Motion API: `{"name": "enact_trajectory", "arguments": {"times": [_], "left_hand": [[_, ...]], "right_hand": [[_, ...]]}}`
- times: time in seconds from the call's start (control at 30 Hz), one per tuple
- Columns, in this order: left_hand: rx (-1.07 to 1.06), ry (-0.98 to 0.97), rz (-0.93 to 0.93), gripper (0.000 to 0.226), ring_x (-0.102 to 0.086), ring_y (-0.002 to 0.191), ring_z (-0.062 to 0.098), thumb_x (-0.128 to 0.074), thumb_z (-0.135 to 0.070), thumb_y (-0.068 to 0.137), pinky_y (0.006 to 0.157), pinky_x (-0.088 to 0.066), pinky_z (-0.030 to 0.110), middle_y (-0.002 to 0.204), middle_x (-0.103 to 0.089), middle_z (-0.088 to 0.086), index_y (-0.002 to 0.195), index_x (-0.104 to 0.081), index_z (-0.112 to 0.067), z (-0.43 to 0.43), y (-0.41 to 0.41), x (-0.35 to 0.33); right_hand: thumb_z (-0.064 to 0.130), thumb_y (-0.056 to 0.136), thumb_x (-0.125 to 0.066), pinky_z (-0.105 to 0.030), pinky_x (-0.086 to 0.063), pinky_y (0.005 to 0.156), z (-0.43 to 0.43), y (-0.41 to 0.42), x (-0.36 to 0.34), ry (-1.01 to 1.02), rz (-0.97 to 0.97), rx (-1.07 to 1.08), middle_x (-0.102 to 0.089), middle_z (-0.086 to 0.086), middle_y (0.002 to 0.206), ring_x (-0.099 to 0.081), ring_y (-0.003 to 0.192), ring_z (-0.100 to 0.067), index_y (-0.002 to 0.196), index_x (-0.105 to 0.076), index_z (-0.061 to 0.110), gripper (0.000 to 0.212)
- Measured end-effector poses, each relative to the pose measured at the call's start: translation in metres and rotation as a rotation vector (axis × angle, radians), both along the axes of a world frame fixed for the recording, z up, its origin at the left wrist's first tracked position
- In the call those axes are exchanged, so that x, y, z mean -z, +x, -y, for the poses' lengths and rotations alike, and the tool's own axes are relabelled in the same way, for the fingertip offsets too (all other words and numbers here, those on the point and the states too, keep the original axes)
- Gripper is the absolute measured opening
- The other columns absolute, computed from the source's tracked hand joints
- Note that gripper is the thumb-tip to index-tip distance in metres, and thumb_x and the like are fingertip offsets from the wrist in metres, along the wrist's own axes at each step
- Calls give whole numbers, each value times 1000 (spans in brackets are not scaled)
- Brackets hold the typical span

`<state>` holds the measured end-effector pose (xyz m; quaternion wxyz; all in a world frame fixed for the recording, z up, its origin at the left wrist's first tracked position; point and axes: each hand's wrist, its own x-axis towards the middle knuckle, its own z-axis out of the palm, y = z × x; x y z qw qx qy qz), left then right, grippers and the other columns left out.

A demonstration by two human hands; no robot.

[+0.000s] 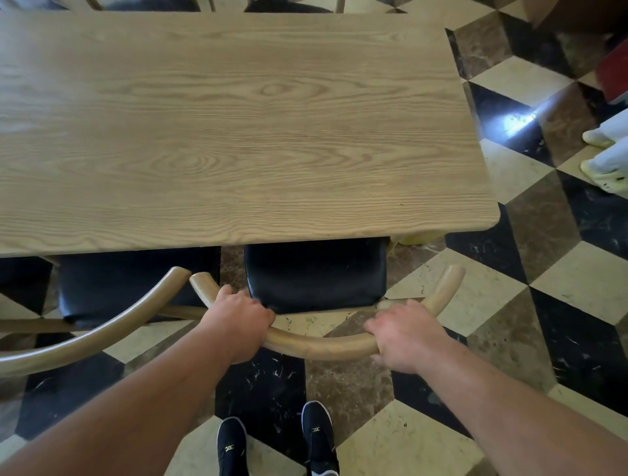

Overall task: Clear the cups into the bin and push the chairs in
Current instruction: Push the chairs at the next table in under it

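A wooden chair (319, 346) with a curved backrest and a black seat stands in front of me, its seat partly under the wooden table (238, 119). My left hand (239, 321) grips the left part of the backrest rail. My right hand (404, 334) grips the right part of the same rail. A second chair (112, 326) of the same kind stands to the left, its black seat also partly under the table. No cups or bin show in view.
The floor is a checkered pattern of black, cream and brown tiles. Another person's feet in pale shoes (603, 170) stand at the right edge. A red object (613, 73) sits at the far right. Dark chair seats (153, 4) show beyond the table's far edge.
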<state>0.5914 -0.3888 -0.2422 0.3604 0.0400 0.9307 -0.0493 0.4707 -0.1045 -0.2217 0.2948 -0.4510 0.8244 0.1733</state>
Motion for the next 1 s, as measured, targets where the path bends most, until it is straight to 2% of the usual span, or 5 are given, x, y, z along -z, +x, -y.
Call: {"name": "enact_trajectory", "arguments": {"times": [0.33,0.53,0.67,0.77,1.0], "left_hand": [[55,73,-293,43,-46,129,29,-55,-31,97,117,-31,49,137,-53,4,140,-51,-25,31,29,-5],[-250,3,-318,95,-16,159,34,-56,-38,100,129,-15,54,178,5,8,168,9,-24,124,68,-13],[-604,170,-230,71,-67,99,22,-68,-49,91,76,-55,41,130,-63,-3,152,-36,-32,167,85,-6],[-655,267,-167,31,-59,68,12,-67,-47,86,53,-48,35,83,-62,-11,105,-46,-35,174,79,5],[-625,257,-263,28,-53,63,12,-63,-49,89,48,-39,32,83,-53,-11,97,-44,-32,173,81,13]], "right_hand": [[70,84,-64,-42,-49,91,20,18,-21,47,69,158,-62,11,101,-59,95,-17,104,-53,40,37],[66,87,-65,-40,-50,84,117,67,-16,-154,255,295,-58,7,138,-61,115,-21,154,-34,37,79],[58,95,-63,-42,-49,72,202,97,3,-284,254,373,-63,-1,123,-65,96,-27,149,-31,27,70],[49,102,-57,-44,-51,62,235,105,18,-346,111,409,-64,-1,95,-64,76,-29,136,-37,19,49],[46,102,-54,-39,-44,50,239,109,33,-359,-26,348,-61,4,77,-63,60,-26,125,-41,19,38]]}}
